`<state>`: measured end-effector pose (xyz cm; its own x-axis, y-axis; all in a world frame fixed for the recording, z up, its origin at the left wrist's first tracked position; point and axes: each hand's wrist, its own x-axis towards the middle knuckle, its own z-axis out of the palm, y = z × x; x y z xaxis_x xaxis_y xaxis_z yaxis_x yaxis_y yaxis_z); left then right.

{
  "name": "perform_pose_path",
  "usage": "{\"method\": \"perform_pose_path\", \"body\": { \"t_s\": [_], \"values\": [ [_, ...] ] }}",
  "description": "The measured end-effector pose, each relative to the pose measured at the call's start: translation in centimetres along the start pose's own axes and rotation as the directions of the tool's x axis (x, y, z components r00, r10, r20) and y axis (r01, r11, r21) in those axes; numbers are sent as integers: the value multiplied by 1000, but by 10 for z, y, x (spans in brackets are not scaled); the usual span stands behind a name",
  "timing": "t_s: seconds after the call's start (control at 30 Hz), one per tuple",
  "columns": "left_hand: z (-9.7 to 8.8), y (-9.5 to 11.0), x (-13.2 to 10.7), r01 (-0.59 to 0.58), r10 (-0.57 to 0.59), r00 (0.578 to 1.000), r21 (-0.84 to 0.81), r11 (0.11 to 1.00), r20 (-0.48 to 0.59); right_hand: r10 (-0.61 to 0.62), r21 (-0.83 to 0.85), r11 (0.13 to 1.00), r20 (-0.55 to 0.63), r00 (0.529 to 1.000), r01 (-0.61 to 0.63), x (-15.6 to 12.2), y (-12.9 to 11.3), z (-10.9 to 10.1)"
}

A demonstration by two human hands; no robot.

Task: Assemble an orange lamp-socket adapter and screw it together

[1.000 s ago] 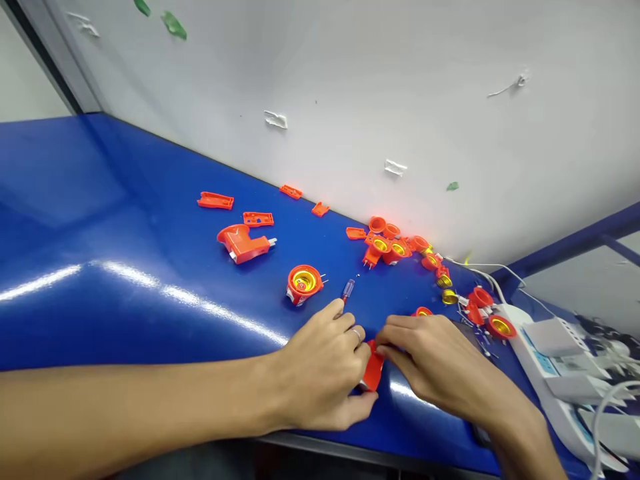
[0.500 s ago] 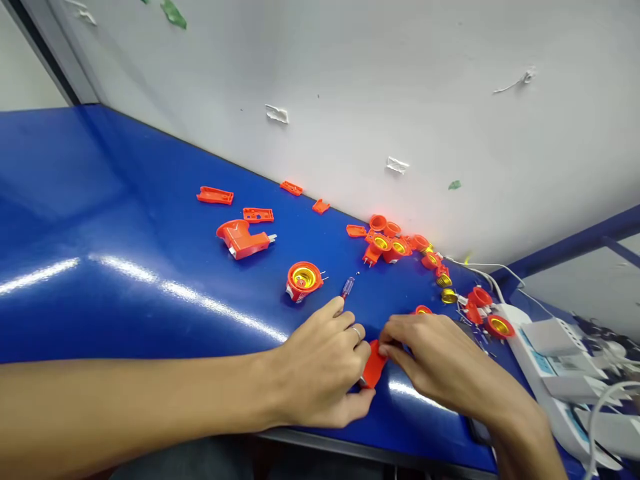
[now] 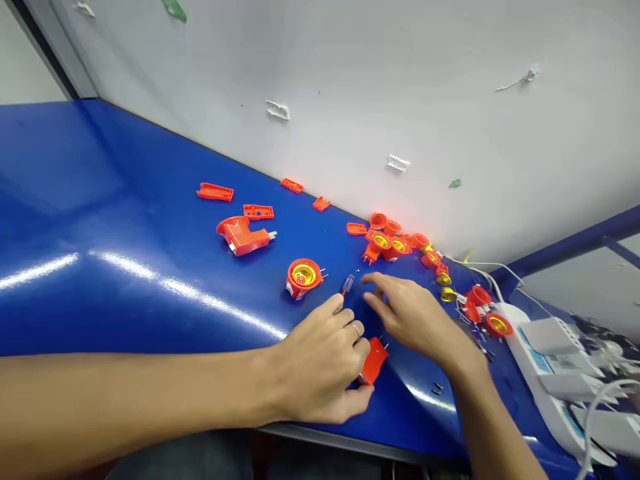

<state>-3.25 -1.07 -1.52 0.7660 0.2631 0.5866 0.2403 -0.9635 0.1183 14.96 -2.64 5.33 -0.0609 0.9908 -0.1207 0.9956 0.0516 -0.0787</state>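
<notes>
My left hand [image 3: 325, 363] is closed around an orange-red plug-in lamp holder [image 3: 374, 362] near the table's front edge; two metal prongs stick out of it. Just beyond the left knuckles shows the clear handle of a screwdriver [image 3: 348, 284], its shaft hidden by the hand. My right hand [image 3: 407, 313] hovers to the right of that handle, thumb and fingers apart, with nothing visible in them. A tiny metal piece [image 3: 357, 271] lies close to its fingertips. Farther left are a lamp holder with a brass-coloured thread [image 3: 304, 277] and another on its side [image 3: 243, 237].
Loose orange covers [image 3: 215, 192] lie toward the wall. A cluster of lamp holders and shells [image 3: 387, 243] sits against the wall, with brass thread sleeves [image 3: 448, 294] to its right. Small dark screws [image 3: 437, 388] lie at the front right, near a white power strip [image 3: 537, 373] with plugs.
My right hand has let go of the lamp holder and moved up and away toward the screwdriver handle, uncovering the prongs and the dark screws. My left hand has stayed on the lamp holder.
</notes>
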Motion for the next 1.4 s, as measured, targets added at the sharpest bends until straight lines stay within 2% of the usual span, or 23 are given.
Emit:
{"method": "perform_pose_path", "body": {
  "t_s": [0.2, 0.33, 0.43, 0.47, 0.53, 0.63, 0.67, 0.73, 0.77, 0.83, 0.93, 1.0, 1.1, 1.3, 1.37, 1.4],
  "values": [
    [-1, 1, -1, 0, 0, 1000, 9, 1000, -9, 241, 88, 967, -14, 970, -239, 31, -23, 19],
    [-2, 2, -1, 1, 0, 1000, 7, 1000, -24, 282, 237, 932, 3, 959, -275, 44, -29, 21],
    [-3, 2, -1, -4, 4, 1000, 10, 1000, -23, 294, 387, 887, -55, 954, -251, 44, -20, 7],
    [-3, 2, -1, -10, 11, 1000, 12, 1000, -26, 308, 436, 869, -107, 945, -234, 40, -15, -2],
    [-3, 3, -1, -30, 30, 999, 11, 999, -28, 361, 519, 834, -257, 896, -187, 22, -6, -19],
    [-4, 3, -2, -36, 36, 999, 4, 999, -7, 403, 564, 824, -520, 753, -51, -21, 6, -33],
    [-4, 3, -2, -33, 33, 999, 1, 999, 4, 349, 558, 825, -624, 699, 86, -37, 8, -31],
    [-4, 4, -2, -23, 23, 999, 0, 1000, 22, 237, 526, 805, -709, 664, 274, -66, 12, -17],
    [-4, 3, -2, -19, 19, 999, -2, 1000, 28, 207, 520, 795, -716, 667, 312, -77, 13, -7],
    [-3, 3, -2, -13, 13, 999, -11, 1000, 36, 176, 492, 786, -758, 628, 374, -90, 15, 15],
    [-2, 2, -2, -14, 16, 999, -34, 999, 42, 220, 521, 749, -778, 589, 409, -91, 17, 37],
    [-2, 2, -2, -15, 17, 999, -43, 999, 39, 248, 554, 721, -767, 591, 416, -86, 16, 43],
    [-3, 1, -2, -11, 12, 1000, -51, 999, 23, 245, 582, 702, -739, 628, 411, -79, 15, 42],
    [-5, 1, -1, 1, 0, 1000, -78, 997, 16, 149, 585, 692, -689, 709, 423, -78, 19, 33],
    [-5, 2, 0, 0, 0, 1000, -77, 997, 4, 91, 540, 723, -694, 715, 431, -79, 19, 27],
    [-5, 2, 0, 0, 0, 1000, -76, 997, 2, 52, 481, 766, -707, 705, 426, -80, 19, 23]
  ]
}}
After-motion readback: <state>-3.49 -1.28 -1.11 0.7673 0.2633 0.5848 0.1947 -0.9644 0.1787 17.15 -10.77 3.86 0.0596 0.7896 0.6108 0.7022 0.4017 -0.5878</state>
